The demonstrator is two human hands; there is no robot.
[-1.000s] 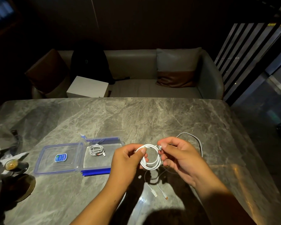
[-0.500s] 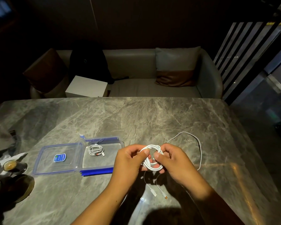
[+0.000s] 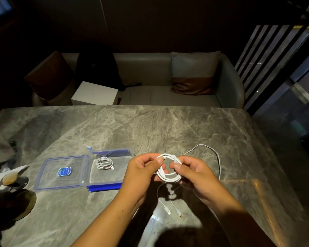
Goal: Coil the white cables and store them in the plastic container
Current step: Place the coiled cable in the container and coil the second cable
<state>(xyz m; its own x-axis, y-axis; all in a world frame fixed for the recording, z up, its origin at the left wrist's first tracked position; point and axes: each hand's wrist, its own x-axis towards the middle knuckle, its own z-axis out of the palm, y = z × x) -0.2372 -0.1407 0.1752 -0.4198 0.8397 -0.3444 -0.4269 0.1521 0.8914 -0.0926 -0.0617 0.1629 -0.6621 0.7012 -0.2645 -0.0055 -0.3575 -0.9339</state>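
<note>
A white cable (image 3: pixel 169 177) is wound into a small coil held above the marble table. My left hand (image 3: pixel 141 173) pinches its left side and my right hand (image 3: pixel 194 172) pinches its right side. A loose tail of this cable (image 3: pixel 216 154) arcs over the table to the right. Another white cable (image 3: pixel 166 204) lies below the coil, its two plugs near the front edge. The clear plastic container (image 3: pixel 105 177) with blue clips stands open to the left, a coiled cable (image 3: pixel 103 163) inside it. Its lid (image 3: pixel 61 172) lies flat beside it.
A small glass (image 3: pixel 9 178) and a dark dish (image 3: pixel 16 204) sit at the table's left edge, with crumpled paper (image 3: pixel 0 150) behind them. Beyond the table stands a grey sofa (image 3: pixel 150 93) with cushions, a white box (image 3: pixel 95 94) and a dark backpack (image 3: pixel 96 68).
My hands have come closer together around the coil and dropped slightly. The loose tail to the right has shortened as more cable wound onto the coil.
</note>
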